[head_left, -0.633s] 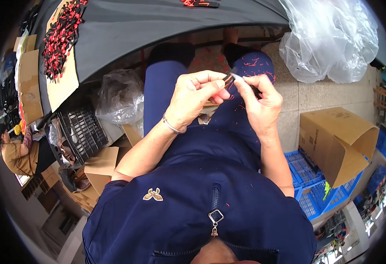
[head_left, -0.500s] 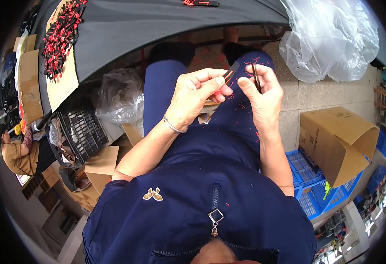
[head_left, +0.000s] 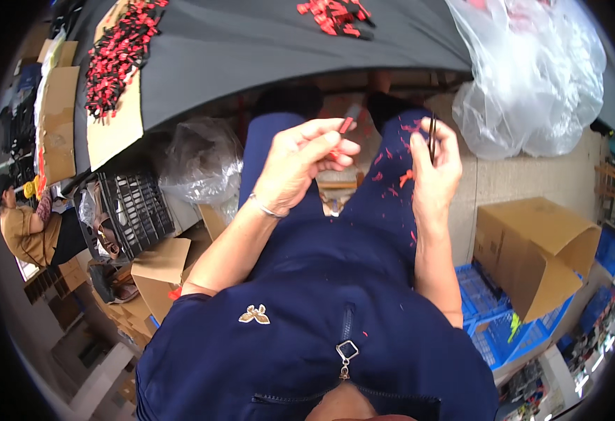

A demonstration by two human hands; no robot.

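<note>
My left hand point(head_left: 295, 156) is closed, thumb against fingers, on a small red-and-dark strip point(head_left: 347, 125) above my lap. More red shows among its lower fingers. A short gap to the right, my right hand point(head_left: 436, 168) is closed round a slim dark two-pronged tool point(head_left: 432, 137), prongs pointing away from me. Its exact kind is hard to make out. Red scraps point(head_left: 384, 156) lie scattered on my right trouser leg, and an orange-red bit point(head_left: 406, 177) sits beside the right palm.
Ahead, a dark-covered table point(head_left: 230, 52) bears a loose red-and-black pile point(head_left: 335, 15) and a larger one point(head_left: 119, 67) on cardboard at left. Clear plastic bags point(head_left: 532, 91) hang at right, above an open carton point(head_left: 532, 245) on blue crates point(head_left: 490, 344). Another person point(head_left: 27, 228) sits far left.
The view has shifted, bringing more of the table piles into sight. My hands have drawn apart, the right one moving rightward with the tool. The strip in my left hand shows less of its length.
</note>
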